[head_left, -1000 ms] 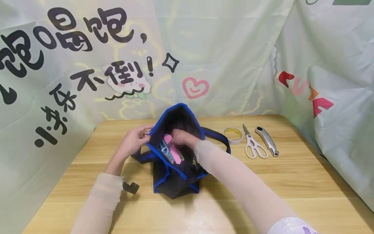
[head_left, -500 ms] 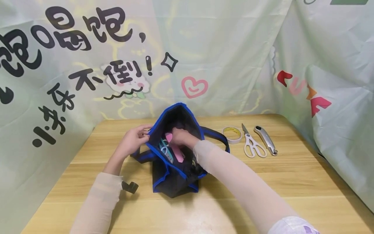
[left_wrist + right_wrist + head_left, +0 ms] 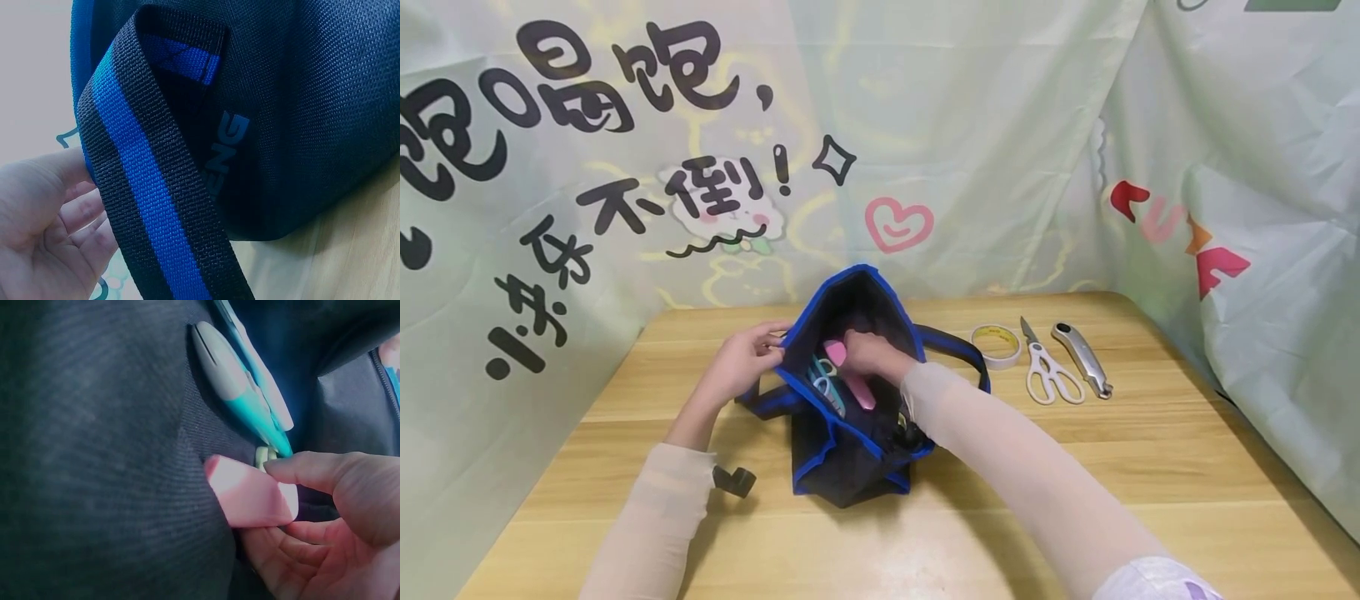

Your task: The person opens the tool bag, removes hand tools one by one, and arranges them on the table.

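Gripping a pink tool [image 3: 848,375], the right hand [image 3: 867,353] reaches inside the bag [image 3: 850,454]. The left hand [image 3: 741,360] pinches its rim.

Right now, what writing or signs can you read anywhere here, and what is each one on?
"跑唱跑," and "不倒!": black characters on the backdrop curtain.
Further characters at the curtain's left edge: cut off, unreadable.
"ENG": end of a partly hidden word on the black tool bag.
Tape roll print: too small to read.

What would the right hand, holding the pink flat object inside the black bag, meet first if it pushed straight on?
Probably the dark fabric lining of the black, blue-trimmed bag: the right hand points its pink flat object against it. Depth is unclear.
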Tool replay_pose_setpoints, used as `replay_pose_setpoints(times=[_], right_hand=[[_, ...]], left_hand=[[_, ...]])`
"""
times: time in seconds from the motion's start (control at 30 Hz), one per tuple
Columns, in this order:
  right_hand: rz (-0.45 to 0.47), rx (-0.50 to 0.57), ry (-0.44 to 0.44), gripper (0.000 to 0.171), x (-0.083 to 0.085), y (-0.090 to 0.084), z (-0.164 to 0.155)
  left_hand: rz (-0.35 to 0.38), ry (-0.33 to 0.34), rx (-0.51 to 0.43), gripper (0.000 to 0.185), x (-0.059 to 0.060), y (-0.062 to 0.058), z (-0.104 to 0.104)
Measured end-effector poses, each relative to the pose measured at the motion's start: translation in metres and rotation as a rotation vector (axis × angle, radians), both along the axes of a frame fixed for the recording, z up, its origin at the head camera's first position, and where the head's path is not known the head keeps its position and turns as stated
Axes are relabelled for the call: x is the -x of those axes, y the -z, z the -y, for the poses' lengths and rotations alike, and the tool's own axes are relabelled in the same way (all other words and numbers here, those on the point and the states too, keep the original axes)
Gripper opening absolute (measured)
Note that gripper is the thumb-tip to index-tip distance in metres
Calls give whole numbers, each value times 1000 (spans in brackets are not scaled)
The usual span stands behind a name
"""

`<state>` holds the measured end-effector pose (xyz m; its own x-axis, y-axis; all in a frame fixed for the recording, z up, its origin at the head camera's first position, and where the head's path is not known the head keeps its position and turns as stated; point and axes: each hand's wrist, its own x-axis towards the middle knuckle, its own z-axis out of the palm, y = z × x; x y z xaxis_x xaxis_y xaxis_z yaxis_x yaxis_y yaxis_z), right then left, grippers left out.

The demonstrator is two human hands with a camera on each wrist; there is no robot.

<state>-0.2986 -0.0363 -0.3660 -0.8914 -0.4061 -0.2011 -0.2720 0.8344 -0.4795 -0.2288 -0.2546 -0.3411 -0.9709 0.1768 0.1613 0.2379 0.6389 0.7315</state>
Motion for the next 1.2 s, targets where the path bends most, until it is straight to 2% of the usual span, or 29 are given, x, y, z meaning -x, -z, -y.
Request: replay_pose_setpoints(times=[0.2, 0.3, 0.47, 0.7, 1.0, 1.2], right_hand=[[27, 42, -8, 26, 0, -1, -5], [27, 78, -15, 21, 3, -5, -9], [13, 129, -4, 30, 6, -13, -14], [80, 255, 26, 40, 7, -30, -21], [67, 335, 46, 49, 9, -55, -31], [123, 469, 53, 50, 12, -67, -37]], left_hand=[[-7, 8, 1, 45, -1, 0, -1], [-10, 11, -1, 45, 0, 0, -1], [-13, 8, 6, 44, 0, 1, -1], [-8, 8, 11, 44, -1, 2, 0], [-15, 3, 22, 45, 0, 3, 1], [-23, 12, 25, 44, 0, 2, 0]])
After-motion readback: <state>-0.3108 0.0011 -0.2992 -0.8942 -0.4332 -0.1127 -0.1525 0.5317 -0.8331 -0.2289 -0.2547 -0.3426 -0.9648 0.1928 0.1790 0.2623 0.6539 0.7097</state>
